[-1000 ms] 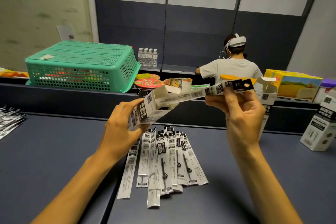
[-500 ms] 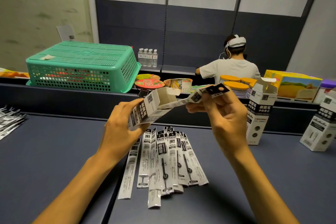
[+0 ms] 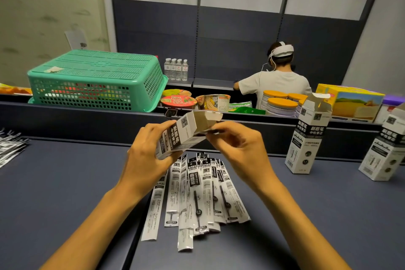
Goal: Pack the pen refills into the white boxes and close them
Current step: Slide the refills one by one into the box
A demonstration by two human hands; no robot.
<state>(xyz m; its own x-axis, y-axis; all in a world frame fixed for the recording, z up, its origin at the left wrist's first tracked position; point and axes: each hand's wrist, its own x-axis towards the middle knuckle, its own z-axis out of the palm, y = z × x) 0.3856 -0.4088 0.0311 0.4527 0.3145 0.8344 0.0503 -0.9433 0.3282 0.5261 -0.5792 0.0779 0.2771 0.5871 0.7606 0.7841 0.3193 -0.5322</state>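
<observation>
Printed Chinese on the boxes and refill sleeves

The white box [image 3: 184, 136] held in the hands reads 刷题笔 中性替芯 in white on a black band; the standing box [image 3: 306, 138] on the worktop bears the same words, with a small "0.5" dot low on its side; one pen refill sleeve [image 3: 196, 195] shows 刷题笔 at its head and "0.5" near its foot; other print is too small to read.

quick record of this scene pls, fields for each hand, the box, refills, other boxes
left hand: grips the tilted white box
right hand: fingers curled at the box's open end, pushing a refill in
held box: top flap open
loose refills: fanned on the table beneath the hands
other boxes: one upright box, open top; another at right edge
</observation>
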